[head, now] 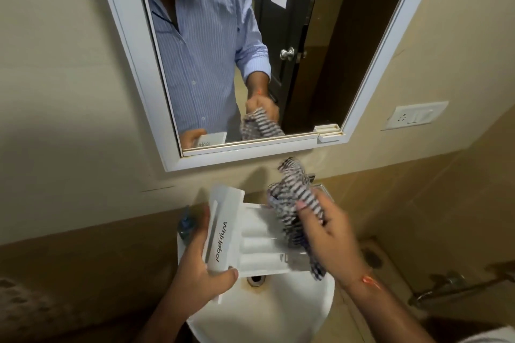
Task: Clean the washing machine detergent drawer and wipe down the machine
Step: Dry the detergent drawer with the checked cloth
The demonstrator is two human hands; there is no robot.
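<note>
A white detergent drawer [259,242] with a Whirlpool front panel is held over a white wash basin [267,306]. My left hand [200,267] grips the drawer by its front panel, thumb under the lower corner. My right hand [328,234] holds a black-and-white striped cloth [292,203] bunched against the drawer's far end; part of the cloth hangs down over the compartments. The washing machine itself is out of view.
A white-framed mirror [156,108] hangs on the beige wall above the basin and reflects a person in a blue striped shirt and a dark door. A blue bottle [185,224] stands at the basin's left rim. A wall socket [415,117] and a metal tap [446,287] are on the right.
</note>
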